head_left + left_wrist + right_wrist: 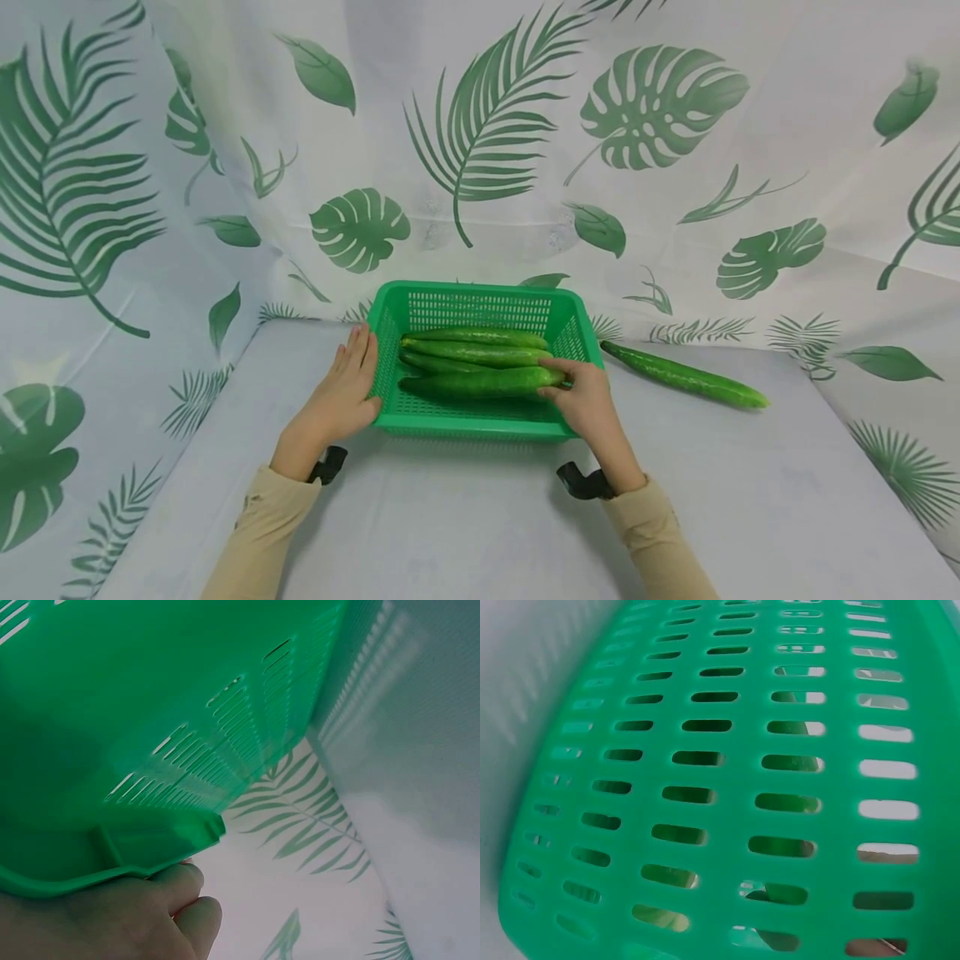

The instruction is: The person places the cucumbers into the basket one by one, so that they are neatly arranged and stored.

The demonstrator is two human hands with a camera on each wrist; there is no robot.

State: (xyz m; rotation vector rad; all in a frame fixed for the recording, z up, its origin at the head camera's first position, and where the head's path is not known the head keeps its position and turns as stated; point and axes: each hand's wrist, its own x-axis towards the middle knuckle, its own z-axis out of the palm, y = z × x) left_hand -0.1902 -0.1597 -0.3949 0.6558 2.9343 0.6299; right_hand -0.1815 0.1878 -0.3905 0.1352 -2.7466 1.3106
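Note:
A green plastic basket (480,429) with slotted walls holds several long cucumbers (480,356) lying side by side. My left hand (341,400) rests against the basket's left side with fingers straight, the thumb near the front corner. In the left wrist view that hand (142,919) is right below the basket's rim (90,881). My right hand (588,400) reaches over the right side and pinches the right end of the front cucumber (472,383) between thumb and fingers. The right wrist view is mostly the basket's slotted wall (739,769), with green showing through its slots.
One more cucumber (686,377) lies slanted on the white-covered table (465,517), to the right of the basket. A white cloth with green leaf prints (495,233) hangs behind the table and along both sides.

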